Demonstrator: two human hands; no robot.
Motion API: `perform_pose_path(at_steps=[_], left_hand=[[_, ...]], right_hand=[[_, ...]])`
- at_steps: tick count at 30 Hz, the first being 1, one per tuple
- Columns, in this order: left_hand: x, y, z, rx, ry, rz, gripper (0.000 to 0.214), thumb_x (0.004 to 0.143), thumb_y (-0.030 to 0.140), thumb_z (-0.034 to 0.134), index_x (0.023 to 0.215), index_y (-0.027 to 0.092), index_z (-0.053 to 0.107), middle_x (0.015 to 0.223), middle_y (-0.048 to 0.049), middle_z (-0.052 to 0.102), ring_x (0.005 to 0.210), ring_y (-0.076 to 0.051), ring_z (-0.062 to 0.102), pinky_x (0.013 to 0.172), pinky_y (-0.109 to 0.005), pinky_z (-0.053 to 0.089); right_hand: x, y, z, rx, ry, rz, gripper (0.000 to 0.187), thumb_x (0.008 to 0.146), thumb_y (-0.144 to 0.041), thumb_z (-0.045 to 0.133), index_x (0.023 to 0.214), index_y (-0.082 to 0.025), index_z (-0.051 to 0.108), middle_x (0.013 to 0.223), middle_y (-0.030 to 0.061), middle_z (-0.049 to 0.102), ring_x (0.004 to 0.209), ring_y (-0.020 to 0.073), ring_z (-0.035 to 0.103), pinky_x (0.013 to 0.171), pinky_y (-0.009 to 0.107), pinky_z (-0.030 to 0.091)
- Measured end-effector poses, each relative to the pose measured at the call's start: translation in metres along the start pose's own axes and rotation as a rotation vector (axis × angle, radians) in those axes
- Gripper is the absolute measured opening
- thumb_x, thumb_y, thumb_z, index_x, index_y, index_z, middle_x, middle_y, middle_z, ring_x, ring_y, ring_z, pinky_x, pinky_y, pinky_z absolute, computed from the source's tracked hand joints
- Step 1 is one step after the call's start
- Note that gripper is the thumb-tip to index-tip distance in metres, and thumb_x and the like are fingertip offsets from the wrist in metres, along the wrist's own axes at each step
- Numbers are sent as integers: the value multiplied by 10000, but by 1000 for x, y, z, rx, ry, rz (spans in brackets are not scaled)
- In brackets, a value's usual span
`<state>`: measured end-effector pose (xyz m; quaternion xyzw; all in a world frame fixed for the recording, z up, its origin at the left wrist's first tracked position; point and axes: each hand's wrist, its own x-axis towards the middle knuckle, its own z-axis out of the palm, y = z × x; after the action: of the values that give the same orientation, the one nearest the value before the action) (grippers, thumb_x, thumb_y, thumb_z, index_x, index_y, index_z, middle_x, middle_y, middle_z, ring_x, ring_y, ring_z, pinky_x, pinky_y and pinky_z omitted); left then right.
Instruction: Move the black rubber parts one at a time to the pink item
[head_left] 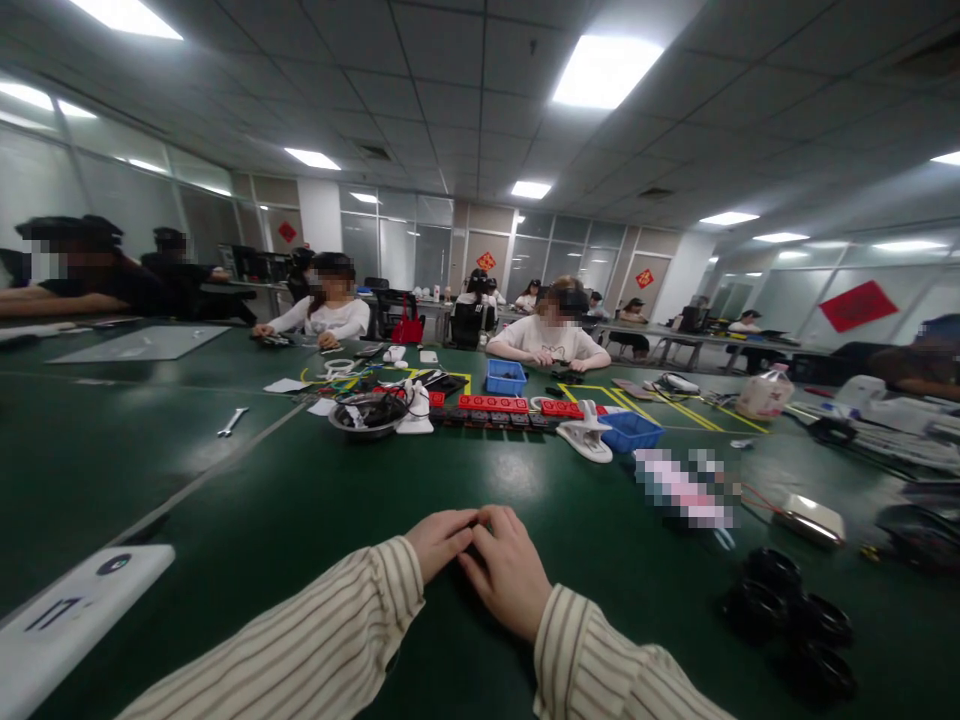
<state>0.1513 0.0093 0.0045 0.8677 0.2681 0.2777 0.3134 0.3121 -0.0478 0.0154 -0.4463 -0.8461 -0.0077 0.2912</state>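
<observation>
My left hand (441, 542) and my right hand (511, 572) meet at the fingertips over the green tabletop (300, 580), close to me. The left fingers stretch toward the right hand, with the thumb lying alongside them. My right fingers curve loosely forward and overlap the left fingertips, and the right thumb stands a little apart. No object shows in either hand, though the undersides of the fingers are hidden. Beyond the hands stands a row of red and black sockets (493, 404), with a dark bowl of cables (367, 415) to its left and a white clamp (589, 438) at its right end.
Blue bins (634, 432) stand near the sockets. A wrench (232, 423) lies left, and a white device (90, 620) sits front left. Black round parts (795, 620) and a silver box with wires (811, 522) are on the right. Co-workers (551, 335) sit across the table.
</observation>
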Motion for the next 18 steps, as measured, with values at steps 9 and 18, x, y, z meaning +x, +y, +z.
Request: perform_pose_path(at_steps=[9,18], left_hand=[[-9,-12,6,50,-75,-204,686,592,199,574,1263,178,434,1257,-70,526,1171,-267,459,1049,-389,315],[8,-3,10,351,34,-329,232,618,195,548,848,177,577,897,-57,612,879,-232,555,815,-348,443]], right_hand=[[-1,5,-7,128,-71,15,89,813,-174,500,889,-182,545,1055,67,496,973,193,454,875,366,404],[11,15,3,245,-27,145,213,773,-202,529,984,-173,518,976,52,551,914,186,488,836,329,415]])
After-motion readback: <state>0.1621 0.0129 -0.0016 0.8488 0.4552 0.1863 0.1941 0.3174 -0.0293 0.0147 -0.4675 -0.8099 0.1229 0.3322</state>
